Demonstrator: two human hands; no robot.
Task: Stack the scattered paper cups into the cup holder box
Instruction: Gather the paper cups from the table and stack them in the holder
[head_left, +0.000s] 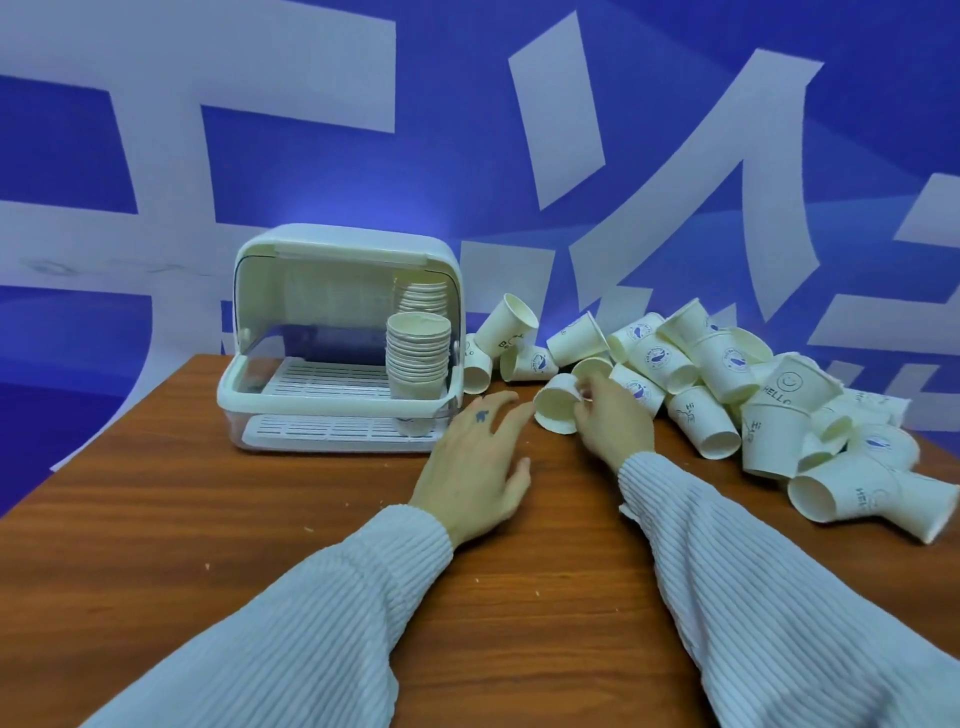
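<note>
Toward the far left of the table (208, 519) stands the cup holder box (340, 338), its clear lid swung up and open. Inside, at its right end, a front stack of cups (418, 356) rises from the slatted tray, and behind it a second stack (422, 296) reaches nearly to the roof; the rest of the tray to their left is bare. So the work is under way but, by my judgement, well short of half done.

Just right of the box, near the middle of the table, the left hand (480, 470) hovers low with fingers spread and relaxed, its grip wide and holding nothing. Beside it the right hand (613, 421) has its grip closed round a single paper cup (556, 410), held on its side with the mouth turned toward the camera (whether a second cup is nested in it, I cannot tell).

From there to the far right corner sprawls the heap of loose cups (727, 374), lying tipped and piled on one another, several printed with small blue marks or "HELLO". These few dozen are what is left: each must be gathered, nested, and set into the box, most likely on the existing stacks or in a fresh one on the empty part of the tray.
</note>
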